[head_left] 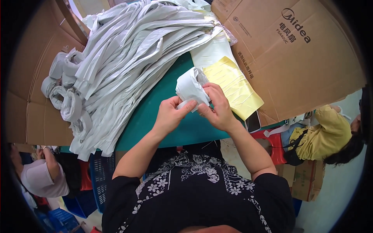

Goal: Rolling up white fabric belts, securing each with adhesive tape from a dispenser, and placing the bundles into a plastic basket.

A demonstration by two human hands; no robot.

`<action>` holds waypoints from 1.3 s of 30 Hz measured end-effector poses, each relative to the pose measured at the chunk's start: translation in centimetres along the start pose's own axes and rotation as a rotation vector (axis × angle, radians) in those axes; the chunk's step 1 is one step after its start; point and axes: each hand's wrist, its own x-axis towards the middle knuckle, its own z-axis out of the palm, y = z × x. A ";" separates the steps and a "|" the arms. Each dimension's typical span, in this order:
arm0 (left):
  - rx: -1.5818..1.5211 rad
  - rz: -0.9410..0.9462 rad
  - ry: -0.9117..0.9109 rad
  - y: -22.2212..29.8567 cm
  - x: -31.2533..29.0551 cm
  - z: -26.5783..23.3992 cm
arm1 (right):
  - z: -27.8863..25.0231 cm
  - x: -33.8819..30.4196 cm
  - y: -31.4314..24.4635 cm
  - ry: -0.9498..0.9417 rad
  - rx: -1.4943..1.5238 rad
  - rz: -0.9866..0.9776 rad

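Note:
Above the green table (163,128) I hold a white strip rolled into a loose ring (189,86). My left hand (171,112) pinches its lower left side between thumb and fingers. On the right side, my right hand (218,106) grips the same roll, with its fingers partly behind it. A big heap of long white strips (143,42) spreads over the left and far part of the table. Several finished-looking white rolls (70,106) lie at the heap's left edge. Just right of my hands is a yellow backing sheet (233,87) with slits.
A large cardboard panel (295,66) stands at the right, and another cardboard panel (39,105) walls the left. A dark phone (253,122) lies beside the yellow sheet. People sit on both sides: one in yellow (330,134), one in pale clothing (44,176). Blue crates (99,180) stand below.

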 end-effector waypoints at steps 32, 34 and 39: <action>-0.563 -0.102 0.300 -4.9 -3.3 -1.0 | 3.1 0.7 -3.4 -0.167 -0.280 -0.303; -0.660 -0.177 0.158 -5.7 -3.5 -1.4 | 3.1 0.7 -3.4 -0.157 -0.277 -0.315; -0.941 -0.100 0.020 -5.8 -3.8 -0.8 | 2.9 0.9 -3.2 -0.089 -0.205 -0.324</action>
